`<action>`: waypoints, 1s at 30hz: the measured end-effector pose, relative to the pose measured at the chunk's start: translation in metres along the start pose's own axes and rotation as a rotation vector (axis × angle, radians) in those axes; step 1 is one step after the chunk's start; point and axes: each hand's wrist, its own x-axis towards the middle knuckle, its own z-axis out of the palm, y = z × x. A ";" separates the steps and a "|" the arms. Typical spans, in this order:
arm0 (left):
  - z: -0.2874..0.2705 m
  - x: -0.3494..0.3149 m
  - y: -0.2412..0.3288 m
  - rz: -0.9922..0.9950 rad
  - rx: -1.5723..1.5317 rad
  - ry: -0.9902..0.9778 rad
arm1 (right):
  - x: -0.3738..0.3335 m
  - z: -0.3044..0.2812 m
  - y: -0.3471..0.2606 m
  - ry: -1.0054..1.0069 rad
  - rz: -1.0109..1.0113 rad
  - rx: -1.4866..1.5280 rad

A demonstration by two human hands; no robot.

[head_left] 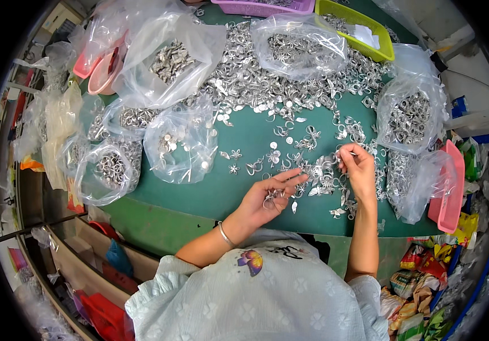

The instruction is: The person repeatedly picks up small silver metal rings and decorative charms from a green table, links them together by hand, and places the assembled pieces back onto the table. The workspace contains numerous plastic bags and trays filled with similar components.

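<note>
My left hand [260,200], palm turned up, curls its fingers round a few silver rings [269,199], while its index finger stretches toward the pile. Thumb and fingertips of my right hand [359,169] are pinched at a small silver piece, mostly hidden by the fingers. Between and beyond both hands lies a loose pile of silver rings [323,177] and flower-shaped pieces on the green tabletop [244,128]. Left of my left hand, a clear bag [181,142] holds a few flat round silver pieces. A large heap of silver pieces [239,79] spreads across the far side.
Clear bags of silver pieces stand at the left [108,170], far left [170,62], far middle [300,48] and right [409,116]. A lime-green basket [382,52] and purple basket [264,8] sit at the back. A pink tray [452,190] is at the right edge.
</note>
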 end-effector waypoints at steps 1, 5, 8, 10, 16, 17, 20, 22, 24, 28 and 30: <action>0.003 0.001 0.000 -0.012 -0.023 0.082 | 0.002 0.000 0.006 0.012 0.015 -0.028; -0.002 0.003 -0.008 0.162 0.483 0.122 | -0.006 0.004 0.002 -0.046 0.050 0.209; -0.001 0.009 -0.012 0.358 0.829 0.117 | -0.015 0.011 0.003 -0.113 0.098 0.394; 0.005 0.015 -0.017 0.607 1.198 0.167 | -0.021 0.018 0.000 -0.161 0.131 0.526; -0.002 0.028 -0.012 0.897 1.603 0.139 | -0.029 0.025 0.005 -0.291 0.174 0.720; 0.002 0.025 -0.010 0.794 1.526 0.160 | -0.030 0.026 0.005 -0.251 0.159 0.716; 0.014 0.017 -0.009 0.647 1.387 0.195 | -0.038 0.037 0.000 -0.158 0.040 0.698; 0.011 0.016 -0.013 0.762 1.429 0.187 | -0.043 0.041 -0.001 -0.070 -0.152 0.472; 0.013 0.010 -0.010 0.544 1.295 0.189 | -0.046 0.044 -0.001 0.056 -0.419 0.024; 0.025 0.004 -0.015 0.393 1.059 0.200 | -0.051 0.048 -0.001 -0.075 -0.017 0.722; 0.028 0.003 -0.018 0.467 1.093 0.211 | -0.047 0.050 0.000 -0.074 0.139 0.954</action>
